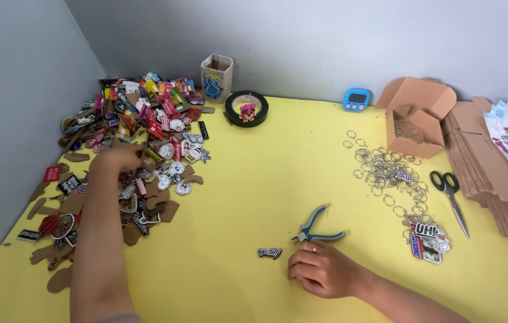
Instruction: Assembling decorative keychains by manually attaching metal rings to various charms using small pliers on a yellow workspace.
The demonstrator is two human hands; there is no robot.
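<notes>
My left hand [119,157] reaches far left into a big heap of colourful patches and brown cut-outs [128,137], fingers curled among them; what it grips is hidden. My right hand [321,269] rests loosely closed on the yellow table [254,191], holding nothing that I can see. Blue-handled pliers [318,228] lie just beyond its knuckles, touching or nearly so. A small dark patch [270,253] lies on the table to the left of that hand.
Several metal key rings [385,170] are scattered at the right, with finished patch keychains [430,241] below them. Scissors [452,197], an open cardboard box [415,116], flat cardboard stacks [493,173], a blue timer [357,99], a tape roll [246,108] and a small cup [217,76] stand around.
</notes>
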